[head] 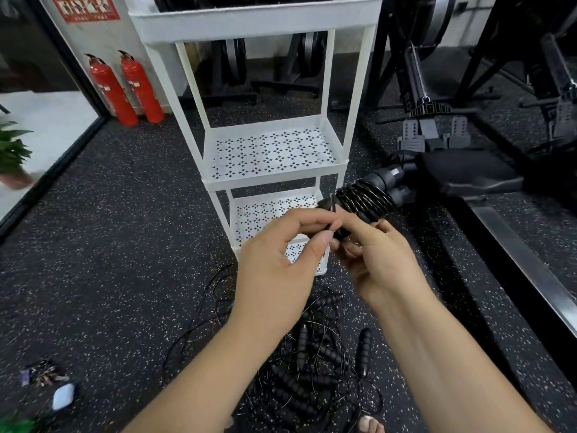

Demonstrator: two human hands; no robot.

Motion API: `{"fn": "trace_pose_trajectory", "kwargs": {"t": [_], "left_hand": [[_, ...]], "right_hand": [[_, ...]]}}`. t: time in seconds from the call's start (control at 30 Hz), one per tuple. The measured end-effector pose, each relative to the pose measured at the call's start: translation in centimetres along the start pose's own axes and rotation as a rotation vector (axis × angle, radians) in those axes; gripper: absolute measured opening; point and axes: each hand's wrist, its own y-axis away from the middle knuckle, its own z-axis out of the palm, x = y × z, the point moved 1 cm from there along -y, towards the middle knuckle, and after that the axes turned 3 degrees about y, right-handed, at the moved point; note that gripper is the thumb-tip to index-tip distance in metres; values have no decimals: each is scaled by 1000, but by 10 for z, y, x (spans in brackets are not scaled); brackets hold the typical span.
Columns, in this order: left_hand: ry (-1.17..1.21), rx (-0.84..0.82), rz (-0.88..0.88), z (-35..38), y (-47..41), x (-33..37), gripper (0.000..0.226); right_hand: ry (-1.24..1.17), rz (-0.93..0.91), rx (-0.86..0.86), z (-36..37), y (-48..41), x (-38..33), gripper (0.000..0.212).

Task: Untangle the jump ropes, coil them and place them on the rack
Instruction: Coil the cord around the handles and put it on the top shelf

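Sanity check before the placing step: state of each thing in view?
held jump rope: cord wound round its handles, in both hands
left hand: pinches the cord
right hand: grips the handles
floor ropes: tangled heap
rack: upright, dark items in top tray

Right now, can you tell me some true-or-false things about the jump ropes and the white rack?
The left hand and the right hand both hold a wrapped jump rope. True.
The fire extinguishers are blue. False: they are red.
Tangled ropes lie on the floor. True.
The wrapped jump rope rests on the rack. False: the hands hold it up in front of the rack.
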Motion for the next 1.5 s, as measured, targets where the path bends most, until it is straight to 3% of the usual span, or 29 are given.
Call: {"fn": "trace_pose_trajectory", "kwargs": {"t": [0.27, 0.53, 0.7, 0.93, 1.13, 1.27, 1.4, 1.5], "left_hand": [[200, -8, -45, -4, -10, 6, 37], [21, -5, -15, -34, -27, -4, 39], [10, -5, -46, -43, -35, -11, 47], [-3, 1, -91, -49, -41, -19, 44], [5, -20, -213, -48, -44, -25, 45], [63, 95, -256, -57, -51, -34, 40], [267, -46, -427, -48, -50, -39, 45], [249, -22, -408, -55, -54, -42, 41]], "right_hand": [[209, -96, -36, 0, 0, 7, 35], [530, -120, -86, 2, 0, 18, 40], [563, -49, -201, 3, 3, 21, 45], [397, 165, -408, 4, 7, 12, 47], [544, 143, -413, 5, 8, 12, 47], [604, 133, -453, 5, 10, 14, 47], [660, 111, -459, 6, 13, 16, 48], [739, 97, -468, 6, 15, 17, 48]]}}
